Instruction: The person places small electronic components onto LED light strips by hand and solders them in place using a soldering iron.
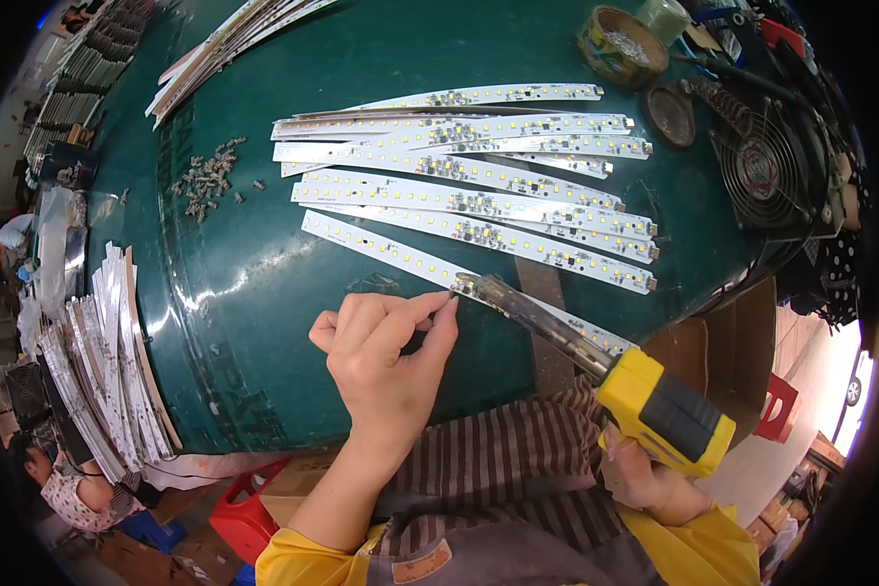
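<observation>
My right hand point(645, 477) grips a yellow and black soldering gun point(659, 410). Its long metal barrel reaches up and left, with the tip over the nearest white LED strip point(386, 251). This strip lies tilted on the green table, its right part running behind the barrel. My left hand point(386, 356) is closed, thumb and forefinger pinched together at the strip's lower edge, beside the tip. Whatever is between those fingertips is too small to make out. Just beyond lie several more LED strips point(469, 201), overlapping in a loose fan.
Small grey parts point(205, 181) lie heaped on the green table point(430, 54). Bundled strips rest at the far left point(230, 49) and near left point(117, 361). At the right stand a round tub point(596, 49), a small dish point(668, 115) and a fan point(760, 171). Another person point(83, 493) sits lower left.
</observation>
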The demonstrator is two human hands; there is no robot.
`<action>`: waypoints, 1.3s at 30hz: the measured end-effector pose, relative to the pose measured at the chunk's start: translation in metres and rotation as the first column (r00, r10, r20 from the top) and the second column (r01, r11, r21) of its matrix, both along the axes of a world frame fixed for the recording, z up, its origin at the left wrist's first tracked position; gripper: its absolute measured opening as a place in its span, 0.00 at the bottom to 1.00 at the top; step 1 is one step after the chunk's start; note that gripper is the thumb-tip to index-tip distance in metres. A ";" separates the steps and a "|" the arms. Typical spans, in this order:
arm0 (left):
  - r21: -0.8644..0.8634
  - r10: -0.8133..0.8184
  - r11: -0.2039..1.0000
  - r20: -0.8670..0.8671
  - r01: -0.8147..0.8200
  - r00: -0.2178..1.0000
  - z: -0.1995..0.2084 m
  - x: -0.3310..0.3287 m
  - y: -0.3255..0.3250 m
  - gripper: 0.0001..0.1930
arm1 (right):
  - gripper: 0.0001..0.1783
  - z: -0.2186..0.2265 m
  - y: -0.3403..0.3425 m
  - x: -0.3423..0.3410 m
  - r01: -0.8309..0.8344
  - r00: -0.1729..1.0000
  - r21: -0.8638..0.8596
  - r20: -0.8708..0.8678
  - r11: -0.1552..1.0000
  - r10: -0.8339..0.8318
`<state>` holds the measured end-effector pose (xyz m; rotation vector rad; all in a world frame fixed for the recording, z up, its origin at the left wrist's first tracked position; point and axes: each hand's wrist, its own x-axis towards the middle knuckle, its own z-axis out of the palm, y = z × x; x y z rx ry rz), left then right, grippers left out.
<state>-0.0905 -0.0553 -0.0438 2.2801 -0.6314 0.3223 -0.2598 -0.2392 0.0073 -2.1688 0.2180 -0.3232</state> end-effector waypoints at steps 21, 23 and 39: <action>0.027 0.019 0.999 -0.047 -0.018 0.999 0.005 0.000 -0.002 0.08 | 0.25 0.004 0.006 -0.023 0.205 0.941 0.463 -0.335 0.862 -0.043; 0.030 0.022 0.999 -0.053 -0.021 0.998 0.006 0.000 -0.001 0.08 | 0.25 0.004 0.007 -0.020 0.266 0.957 0.551 -0.249 0.791 -0.149; 0.063 -0.019 0.998 -0.096 0.025 0.995 0.022 0.004 0.010 0.05 | 0.24 -0.049 -0.007 -0.009 0.373 0.923 -0.086 -0.068 0.924 -0.379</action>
